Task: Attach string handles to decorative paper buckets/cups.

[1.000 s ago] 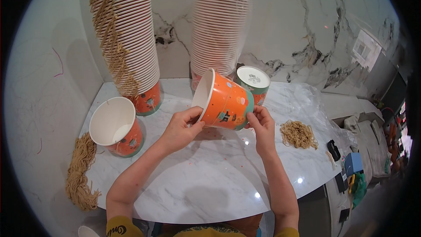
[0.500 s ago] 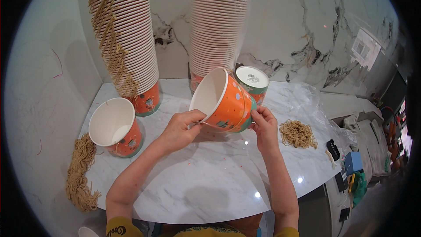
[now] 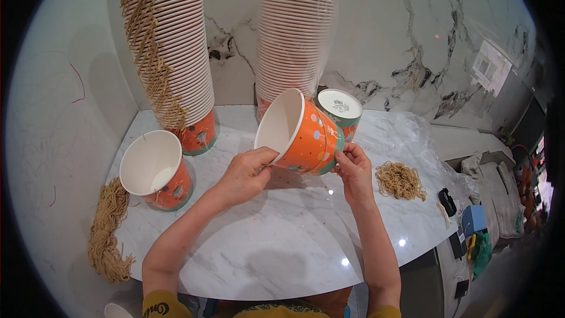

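An orange paper bucket (image 3: 307, 138) with a green base and white inside is held tilted above the table, its mouth facing left. My left hand (image 3: 244, 174) is closed on its lower rim, fingers partly hidden by the bucket. At the green base, my right hand (image 3: 353, 171) grips with thumb and fingers. A thin line, apparently string, runs round the bucket's side. To the left a similar paper bucket (image 3: 151, 165) stands upright. Behind the held one, another bucket (image 3: 339, 105) is upside down.
A tall bucket stack (image 3: 176, 53) with tan strings hanging down it rises at back left. Beside it stands a plastic-wrapped stack (image 3: 294, 35). Tan string bundles lie at the left edge (image 3: 109, 232) and on the right (image 3: 401, 180). Clear plastic film (image 3: 406, 135) covers the back right.
The held bucket has been turned about its own axis, so its printed pattern has shifted. Both hands stay at nearly the same places on rim and base.
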{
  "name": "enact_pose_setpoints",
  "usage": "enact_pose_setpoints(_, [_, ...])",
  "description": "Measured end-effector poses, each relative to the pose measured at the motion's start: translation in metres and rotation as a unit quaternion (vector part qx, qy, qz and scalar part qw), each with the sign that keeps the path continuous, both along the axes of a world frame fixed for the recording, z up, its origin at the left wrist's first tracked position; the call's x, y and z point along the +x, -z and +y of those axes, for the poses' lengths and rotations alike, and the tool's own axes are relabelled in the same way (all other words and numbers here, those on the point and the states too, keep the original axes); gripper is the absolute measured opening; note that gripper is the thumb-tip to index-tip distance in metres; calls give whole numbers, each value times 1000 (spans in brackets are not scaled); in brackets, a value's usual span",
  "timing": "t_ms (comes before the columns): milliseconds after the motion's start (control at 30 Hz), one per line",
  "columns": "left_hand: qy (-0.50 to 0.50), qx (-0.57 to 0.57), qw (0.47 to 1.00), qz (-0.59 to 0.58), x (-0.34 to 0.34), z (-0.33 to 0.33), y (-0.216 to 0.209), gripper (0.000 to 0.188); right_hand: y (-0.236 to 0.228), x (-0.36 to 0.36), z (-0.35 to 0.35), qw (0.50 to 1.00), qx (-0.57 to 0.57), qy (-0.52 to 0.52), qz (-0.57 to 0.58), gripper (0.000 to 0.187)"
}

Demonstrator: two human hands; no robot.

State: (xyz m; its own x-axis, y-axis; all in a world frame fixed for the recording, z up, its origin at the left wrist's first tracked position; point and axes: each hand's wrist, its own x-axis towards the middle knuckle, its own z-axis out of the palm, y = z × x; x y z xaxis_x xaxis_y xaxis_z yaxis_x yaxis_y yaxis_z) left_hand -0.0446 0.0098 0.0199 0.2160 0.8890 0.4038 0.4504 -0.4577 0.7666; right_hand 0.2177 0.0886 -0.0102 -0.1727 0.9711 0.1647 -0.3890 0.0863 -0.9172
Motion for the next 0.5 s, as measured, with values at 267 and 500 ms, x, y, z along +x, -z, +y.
enact_pose_setpoints(267, [-2, 65, 998, 16, 4, -1, -2, 32, 7, -1, 2, 1000, -18, 2, -6, 25])
enact_pose_setpoints(500, [-16, 151, 984, 92, 0, 0, 0, 42, 2, -6, -3, 999, -18, 14, -48, 37])
